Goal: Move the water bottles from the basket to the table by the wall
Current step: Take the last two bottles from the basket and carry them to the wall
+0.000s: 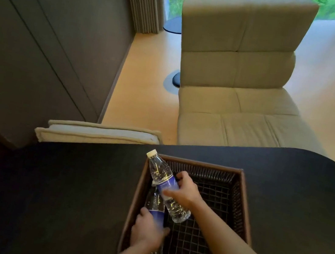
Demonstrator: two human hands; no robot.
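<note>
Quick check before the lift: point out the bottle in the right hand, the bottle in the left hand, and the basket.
Right-hand bottle (160,170): head view, clear upper body below the cap.
Left-hand bottle (154,201): head view, clear shoulder above the blue label.
Basket (200,164): head view, far rim.

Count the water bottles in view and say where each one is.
2. One bottle is raised in the right hand; the other lies along the basket's left side, gripped by the left hand.

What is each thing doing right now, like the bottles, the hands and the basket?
Upper clear plastic water bottle with blue label: capped, tilted, lifted, held by the right hand.
Lower clear plastic water bottle with blue label: lying in the basket, gripped by the left hand.
Right hand: closed around the upper bottle.
Left hand: closed around the lower bottle.
Brown woven basket: on the black table, otherwise empty.
</note>
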